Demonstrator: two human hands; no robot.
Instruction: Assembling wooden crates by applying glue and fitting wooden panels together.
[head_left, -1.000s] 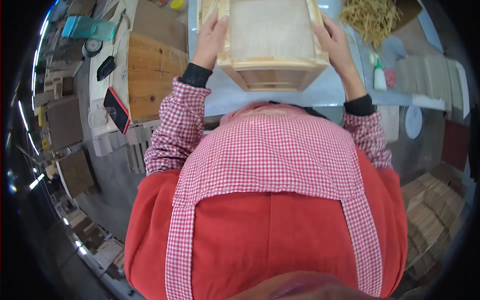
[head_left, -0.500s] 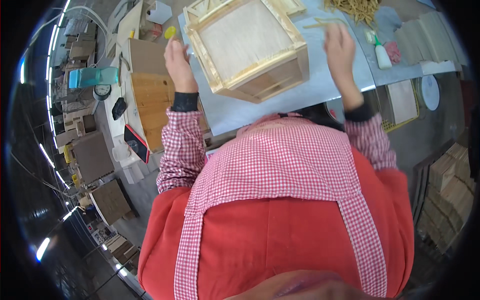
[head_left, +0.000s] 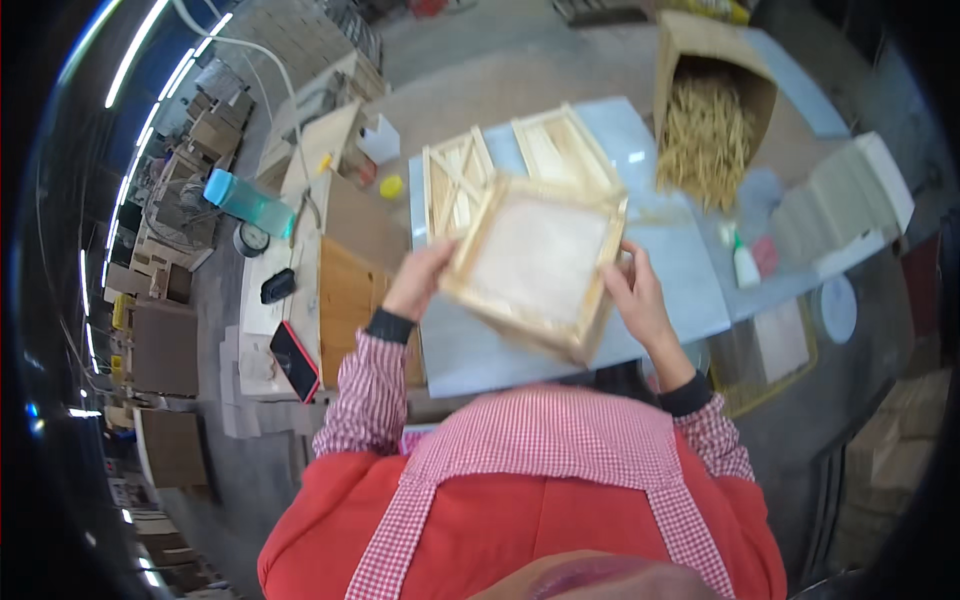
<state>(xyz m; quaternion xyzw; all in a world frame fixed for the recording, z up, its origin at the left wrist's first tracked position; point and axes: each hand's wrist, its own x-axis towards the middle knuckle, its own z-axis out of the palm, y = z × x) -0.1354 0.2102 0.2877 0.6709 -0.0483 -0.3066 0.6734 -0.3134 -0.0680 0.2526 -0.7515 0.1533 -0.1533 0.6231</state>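
Between my two hands is a pale wooden box (head_left: pixel 540 245) with a light frame around a whitish panel, slightly blurred and tilted. My left hand (head_left: pixel 420 280) grips its left side, fingers partly hidden behind the frame. On the opposite side, my right hand (head_left: pixel 636 296) holds the edge with the thumb on the near face and the fingers behind. Beyond the box, a wooden frame with crossed slats (head_left: pixel 456 180) and a second framed wooden panel (head_left: pixel 566 150) lie on the pale blue-grey tabletop (head_left: pixel 470 350).
At the far right, a tipped cardboard box (head_left: pixel 672 60) spills thin wooden strips (head_left: pixel 708 140). Nearby are a white glue bottle with a green nozzle (head_left: pixel 745 266) and a pink cloth (head_left: pixel 765 256). A side bench at left bears a phone (head_left: pixel 295 362), a blue-green bottle (head_left: pixel 255 205) and a round gauge (head_left: pixel 251 238).
Both hands have closed in from apart and taken hold of the wooden box, which is now turned and tilted. The head view has shifted, showing more of the table's far side.
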